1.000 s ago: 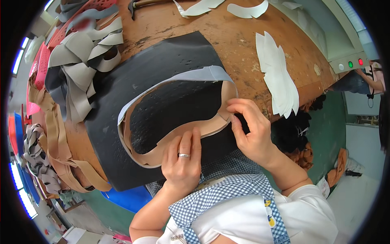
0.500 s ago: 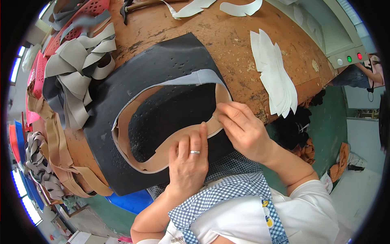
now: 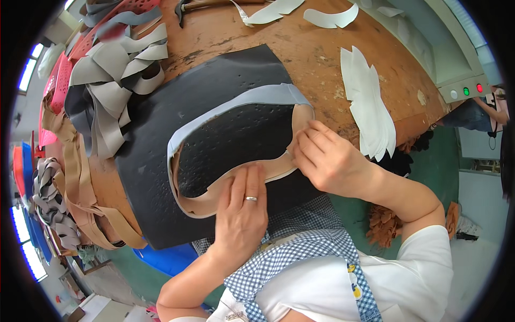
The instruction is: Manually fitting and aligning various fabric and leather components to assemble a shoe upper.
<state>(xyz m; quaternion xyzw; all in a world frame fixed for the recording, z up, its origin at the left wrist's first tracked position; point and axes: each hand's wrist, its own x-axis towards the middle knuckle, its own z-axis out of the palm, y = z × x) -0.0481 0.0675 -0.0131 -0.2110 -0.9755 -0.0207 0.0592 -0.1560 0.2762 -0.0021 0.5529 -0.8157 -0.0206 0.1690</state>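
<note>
A leather band [image 3: 230,103] joined into a loop lies on a black, pitted mat [image 3: 145,166]. Grey-blue shows on its far side, beige on the near side, with a thin pale edge. My left hand [image 3: 242,214], wearing a ring, rests on the near beige stretch with its fingers laid flat and close together. At the loop's right end, my right hand [image 3: 335,161] pinches the band's edge between thumb and fingers. The fingertips of that hand partly cover the spot they grip.
Grey strips [image 3: 107,91] are heaped at the left by a pink basket [image 3: 63,75], with tan strips [image 3: 80,182] below. White cut pieces [image 3: 370,102] lie stacked on the right. A hammer [image 3: 201,5] sits at the back. A machine with buttons [image 3: 465,92] stands far right; another person [image 3: 472,114] is behind it.
The loop's far left side has turned, so more grey-blue shows there and less beige. My right hand has moved slightly along the right end; my left hand stays on the near stretch.
</note>
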